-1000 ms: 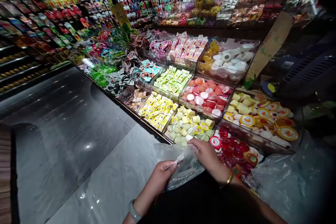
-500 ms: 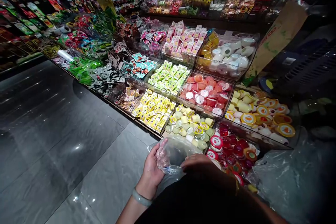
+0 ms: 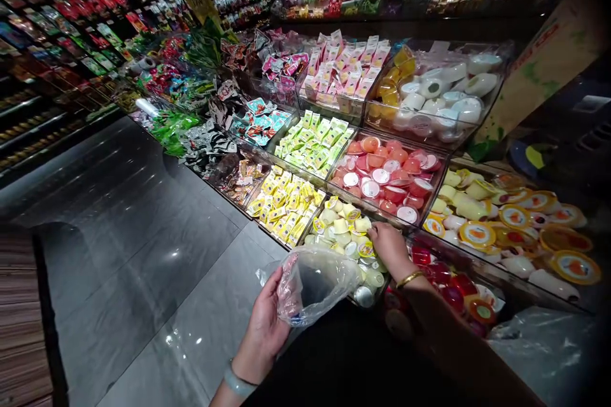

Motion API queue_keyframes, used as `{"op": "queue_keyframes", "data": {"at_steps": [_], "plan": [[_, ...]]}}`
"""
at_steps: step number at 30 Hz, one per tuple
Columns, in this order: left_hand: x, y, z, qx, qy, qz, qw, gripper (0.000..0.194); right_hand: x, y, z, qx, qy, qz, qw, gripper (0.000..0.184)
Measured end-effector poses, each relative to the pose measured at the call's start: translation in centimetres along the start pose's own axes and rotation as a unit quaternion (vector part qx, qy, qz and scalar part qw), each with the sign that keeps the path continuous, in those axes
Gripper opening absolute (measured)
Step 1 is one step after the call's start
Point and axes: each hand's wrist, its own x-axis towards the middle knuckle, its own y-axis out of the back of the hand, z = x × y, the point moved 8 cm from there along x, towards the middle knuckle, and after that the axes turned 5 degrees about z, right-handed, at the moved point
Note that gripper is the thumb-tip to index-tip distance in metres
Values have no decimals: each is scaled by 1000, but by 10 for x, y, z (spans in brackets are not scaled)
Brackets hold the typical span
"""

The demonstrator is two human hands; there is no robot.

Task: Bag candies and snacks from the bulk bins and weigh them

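Note:
In my left hand [image 3: 267, 315] is a clear plastic bag [image 3: 329, 283], gripped at its left side, with its mouth spread wide. Pinkish wrapping or contents show near my fingers; I cannot make out which. My right hand [image 3: 390, 247] reaches over the bin of pale yellow jelly cups [image 3: 340, 227], its fingertips at the cups by the bin's right side. Those fingers are partly bent and seem apart, with no cup visibly lifted; their undersides are hidden. Red jelly cups [image 3: 449, 289] lie under my right forearm.
Yellow packets [image 3: 286, 206] fill the bin to the left, with green packets [image 3: 312, 143] behind. Pink jelly cups [image 3: 386, 172] and orange-lidded cups [image 3: 515, 216] sit in clear-walled bins. A crumpled plastic bag [image 3: 539, 343] lies at lower right. Grey floor tiles [image 3: 191, 280] run alongside.
My right hand has left the bag and moved up and right to the pale yellow jelly cups. My left hand still holds the bag, its mouth now wider. The view has shifted slightly.

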Motion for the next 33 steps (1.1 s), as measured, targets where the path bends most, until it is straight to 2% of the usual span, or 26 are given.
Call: {"op": "queue_keyframes", "data": {"at_steps": [3, 6, 10, 13, 16, 20, 23, 27, 33], "plan": [[7, -12, 13, 24, -3, 4, 1000, 26, 4, -5, 1, 2, -10, -8, 1000, 25], [18, -26, 16, 53, 21, -8, 998, 26, 8, -9, 5, 7, -30, -17, 999, 24], [32, -40, 3, 91, 62, -21, 994, 24, 11, -11, 7, 27, -50, -21, 998, 24], [39, -46, -13, 114, 80, -18, 990, 26, 0, -1, 15, 55, -49, -5, 997, 26], [42, -55, -32, 129, 94, -38, 986, 33, -31, 19, 47, 71, -64, 18, 995, 28], [41, -65, -57, 142, 105, -49, 983, 35, -83, 49, 116, 51, -117, 78, 989, 28], [35, -69, -71, 153, 109, -38, 981, 33, -107, 51, 148, 28, -133, 62, 989, 26], [31, -65, -80, 180, 116, -21, 977, 28, -114, 39, 150, 38, -119, 19, 992, 29], [31, -52, -88, 180, 154, -20, 971, 27, -115, 41, 140, 25, -117, 46, 992, 27]]}}
